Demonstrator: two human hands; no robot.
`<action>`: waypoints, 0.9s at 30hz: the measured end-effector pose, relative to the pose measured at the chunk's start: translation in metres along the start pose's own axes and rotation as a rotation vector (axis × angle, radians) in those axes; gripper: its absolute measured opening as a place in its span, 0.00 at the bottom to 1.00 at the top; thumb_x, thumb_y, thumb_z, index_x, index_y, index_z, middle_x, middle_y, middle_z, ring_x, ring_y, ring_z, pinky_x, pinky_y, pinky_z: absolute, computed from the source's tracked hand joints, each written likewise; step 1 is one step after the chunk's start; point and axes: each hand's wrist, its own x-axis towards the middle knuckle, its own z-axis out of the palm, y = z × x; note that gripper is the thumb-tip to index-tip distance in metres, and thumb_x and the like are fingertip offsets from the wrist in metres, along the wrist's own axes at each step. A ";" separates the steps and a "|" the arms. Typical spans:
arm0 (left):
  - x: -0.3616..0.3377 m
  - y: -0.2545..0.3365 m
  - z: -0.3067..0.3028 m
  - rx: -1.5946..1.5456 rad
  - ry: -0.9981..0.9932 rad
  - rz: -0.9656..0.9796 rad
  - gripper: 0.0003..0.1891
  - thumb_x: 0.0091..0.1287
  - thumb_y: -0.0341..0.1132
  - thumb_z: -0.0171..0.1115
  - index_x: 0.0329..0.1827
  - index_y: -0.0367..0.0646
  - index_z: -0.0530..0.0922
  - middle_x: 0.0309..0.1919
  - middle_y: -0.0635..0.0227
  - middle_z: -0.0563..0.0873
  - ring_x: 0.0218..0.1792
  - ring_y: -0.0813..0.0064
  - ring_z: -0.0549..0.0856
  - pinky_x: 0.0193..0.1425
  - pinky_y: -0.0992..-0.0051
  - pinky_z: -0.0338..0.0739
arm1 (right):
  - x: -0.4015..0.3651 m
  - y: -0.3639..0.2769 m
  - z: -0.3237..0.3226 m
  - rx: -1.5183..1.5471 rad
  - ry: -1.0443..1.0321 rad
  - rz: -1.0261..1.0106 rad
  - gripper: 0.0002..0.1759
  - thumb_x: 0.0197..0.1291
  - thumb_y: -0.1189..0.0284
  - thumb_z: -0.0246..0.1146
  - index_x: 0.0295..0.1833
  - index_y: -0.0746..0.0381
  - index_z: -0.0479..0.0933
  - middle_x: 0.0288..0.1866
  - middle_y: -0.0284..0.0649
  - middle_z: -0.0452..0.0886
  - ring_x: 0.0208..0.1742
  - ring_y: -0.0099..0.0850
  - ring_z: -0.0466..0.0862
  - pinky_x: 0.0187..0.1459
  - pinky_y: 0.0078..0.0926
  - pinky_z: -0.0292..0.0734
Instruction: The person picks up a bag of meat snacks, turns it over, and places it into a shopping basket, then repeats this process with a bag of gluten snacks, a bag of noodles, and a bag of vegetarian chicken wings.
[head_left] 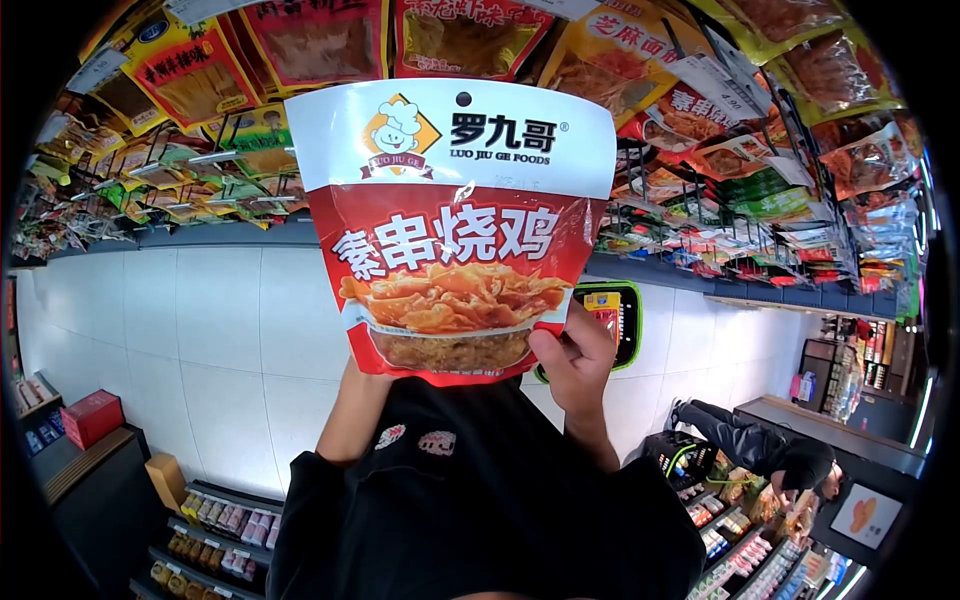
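Note:
A snack pouch [460, 225], white at the top and red below, stands upright in front of me with its printed front facing the camera. It has a hang hole, a chef logo and a picture of fried strips. My right hand [580, 360] grips its lower right corner, thumb on the front and the other fingers partly behind. My left hand [370, 378] goes behind the lower left edge of the pouch; its fingers are hidden, so their grip does not show.
Hanging snack bags [195, 75] fill the racks ahead. A green-rimmed black basket [628, 345] holding a yellow-and-red pack is on the tiled floor [230, 320]. At lower right, a person in dark clothes [770, 450] bends beside shelves and another basket [680, 455]. Jars line shelves [215, 545] at lower left.

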 end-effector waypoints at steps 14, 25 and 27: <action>-0.017 0.013 -0.019 0.109 0.038 0.024 0.34 0.66 0.56 0.45 0.69 0.42 0.55 0.66 0.56 0.64 0.64 0.55 0.67 0.65 0.52 0.64 | -0.001 0.039 0.020 0.091 0.035 0.389 0.12 0.56 0.76 0.62 0.45 0.68 0.74 0.35 0.36 0.77 0.36 0.20 0.75 0.38 0.15 0.69; 0.019 -0.035 0.010 1.306 0.050 -0.462 0.34 0.71 0.53 0.36 0.70 0.34 0.52 0.68 0.55 0.60 0.69 0.64 0.59 0.70 0.69 0.52 | -0.045 0.112 0.019 0.721 -0.132 0.558 0.45 0.57 0.72 0.64 0.73 0.62 0.43 0.66 0.45 0.60 0.65 0.35 0.65 0.63 0.33 0.62; 0.029 -0.061 0.018 1.415 -0.028 -0.483 0.33 0.72 0.52 0.36 0.70 0.34 0.51 0.68 0.55 0.59 0.69 0.64 0.58 0.70 0.69 0.51 | -0.040 0.105 -0.002 0.555 -0.099 0.482 0.46 0.56 0.72 0.64 0.72 0.64 0.43 0.67 0.46 0.58 0.65 0.36 0.65 0.64 0.35 0.61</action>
